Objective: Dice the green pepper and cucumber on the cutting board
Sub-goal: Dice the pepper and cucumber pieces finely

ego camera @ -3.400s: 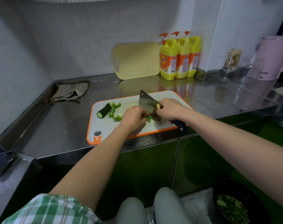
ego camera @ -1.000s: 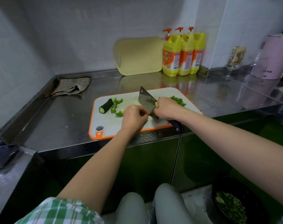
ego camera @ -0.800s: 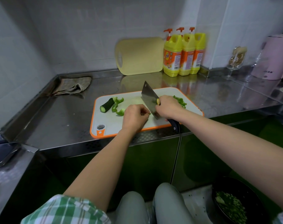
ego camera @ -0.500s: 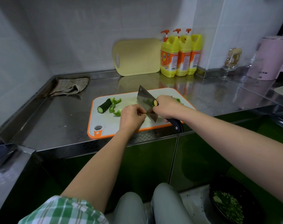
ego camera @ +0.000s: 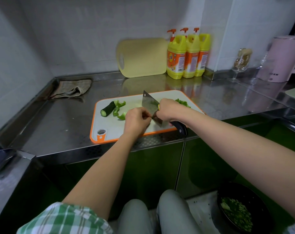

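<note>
One cucumber stub (ego camera: 107, 109) lies left of the left hand (ego camera: 136, 121), grip state unclear; right hand's (ego camera: 168, 109) grip clasps the cleaver (ego camera: 150, 105).

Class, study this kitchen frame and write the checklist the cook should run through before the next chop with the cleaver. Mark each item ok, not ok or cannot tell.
1. The right hand grips the cleaver where blade meets handle: ok.
2. The left hand has its fingers curled beside the blade: ok.
3. The piece under the left hand sits steady: cannot tell, the hand hides it.
4. The cutting board lies flat on the steel counter: ok.
5. The cucumber piece and green pepper strips wait on the board's left, apart from the blade: ok.
6. The diced pepper pile lies on the board, beyond the right hand: ok.
</note>
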`<state>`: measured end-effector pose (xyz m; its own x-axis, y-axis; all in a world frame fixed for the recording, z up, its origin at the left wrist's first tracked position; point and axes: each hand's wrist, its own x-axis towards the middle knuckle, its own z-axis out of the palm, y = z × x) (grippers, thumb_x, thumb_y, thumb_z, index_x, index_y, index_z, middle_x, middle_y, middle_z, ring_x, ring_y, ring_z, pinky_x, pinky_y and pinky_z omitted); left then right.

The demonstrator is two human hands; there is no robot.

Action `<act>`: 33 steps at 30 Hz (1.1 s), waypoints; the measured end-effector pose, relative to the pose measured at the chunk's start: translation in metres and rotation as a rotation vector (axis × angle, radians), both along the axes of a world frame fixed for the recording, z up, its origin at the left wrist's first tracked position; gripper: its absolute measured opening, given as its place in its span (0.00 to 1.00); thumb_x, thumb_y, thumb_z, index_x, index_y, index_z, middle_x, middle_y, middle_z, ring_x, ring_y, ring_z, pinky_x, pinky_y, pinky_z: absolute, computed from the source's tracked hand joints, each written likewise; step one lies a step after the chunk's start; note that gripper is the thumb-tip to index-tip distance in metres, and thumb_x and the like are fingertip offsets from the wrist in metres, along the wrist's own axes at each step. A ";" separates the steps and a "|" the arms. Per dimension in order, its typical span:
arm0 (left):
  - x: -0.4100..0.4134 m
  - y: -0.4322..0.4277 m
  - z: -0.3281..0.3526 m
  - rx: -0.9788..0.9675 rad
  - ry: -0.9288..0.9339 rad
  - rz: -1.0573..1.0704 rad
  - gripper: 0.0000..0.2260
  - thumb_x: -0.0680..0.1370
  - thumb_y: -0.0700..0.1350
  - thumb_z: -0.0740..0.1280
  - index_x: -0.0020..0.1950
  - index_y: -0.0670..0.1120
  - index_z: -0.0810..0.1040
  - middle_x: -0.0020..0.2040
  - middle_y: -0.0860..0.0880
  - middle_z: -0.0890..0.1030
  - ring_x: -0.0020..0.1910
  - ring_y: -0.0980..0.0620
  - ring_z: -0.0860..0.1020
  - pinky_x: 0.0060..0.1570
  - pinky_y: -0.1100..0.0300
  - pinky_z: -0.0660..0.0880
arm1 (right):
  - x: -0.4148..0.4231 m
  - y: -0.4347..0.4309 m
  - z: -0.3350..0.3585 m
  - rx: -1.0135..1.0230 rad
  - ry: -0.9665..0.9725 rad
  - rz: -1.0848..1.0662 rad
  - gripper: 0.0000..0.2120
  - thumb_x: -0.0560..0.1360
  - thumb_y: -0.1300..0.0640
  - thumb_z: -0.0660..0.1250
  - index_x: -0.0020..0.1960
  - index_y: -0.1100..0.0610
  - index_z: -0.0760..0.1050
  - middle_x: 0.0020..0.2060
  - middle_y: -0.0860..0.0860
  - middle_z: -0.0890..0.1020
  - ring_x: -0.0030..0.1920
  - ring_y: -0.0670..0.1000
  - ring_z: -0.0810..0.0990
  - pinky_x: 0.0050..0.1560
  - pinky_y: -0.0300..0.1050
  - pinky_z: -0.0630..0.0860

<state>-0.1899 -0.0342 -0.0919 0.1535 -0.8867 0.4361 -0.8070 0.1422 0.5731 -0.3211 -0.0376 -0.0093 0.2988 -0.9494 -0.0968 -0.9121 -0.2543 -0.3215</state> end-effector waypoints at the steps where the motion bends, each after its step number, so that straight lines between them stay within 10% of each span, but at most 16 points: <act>1: 0.000 -0.001 -0.001 0.001 0.003 -0.007 0.03 0.72 0.39 0.72 0.44 0.46 0.84 0.41 0.51 0.83 0.40 0.55 0.77 0.42 0.64 0.71 | 0.001 0.000 -0.002 -0.007 0.002 -0.002 0.10 0.78 0.62 0.60 0.38 0.61 0.67 0.33 0.58 0.75 0.26 0.54 0.74 0.25 0.42 0.71; 16: -0.001 -0.001 0.002 0.067 0.104 -0.078 0.13 0.72 0.34 0.67 0.53 0.46 0.81 0.45 0.52 0.81 0.43 0.57 0.76 0.44 0.68 0.70 | -0.001 -0.013 -0.031 -0.107 -0.134 -0.153 0.09 0.78 0.60 0.59 0.39 0.59 0.66 0.36 0.55 0.74 0.35 0.57 0.75 0.36 0.45 0.70; 20: 0.000 -0.003 0.000 0.057 0.114 -0.040 0.09 0.73 0.36 0.69 0.48 0.48 0.83 0.46 0.50 0.82 0.49 0.50 0.78 0.50 0.55 0.76 | -0.006 -0.016 -0.040 -0.118 -0.216 -0.136 0.06 0.78 0.58 0.59 0.42 0.58 0.68 0.38 0.55 0.74 0.41 0.60 0.76 0.38 0.46 0.70; 33: -0.004 -0.002 0.000 -0.019 -0.097 -0.086 0.04 0.75 0.48 0.70 0.48 0.52 0.84 0.44 0.50 0.78 0.50 0.50 0.71 0.44 0.56 0.66 | -0.024 -0.013 -0.032 -0.103 -0.409 -0.147 0.09 0.77 0.58 0.58 0.39 0.58 0.70 0.32 0.57 0.78 0.33 0.61 0.83 0.35 0.47 0.77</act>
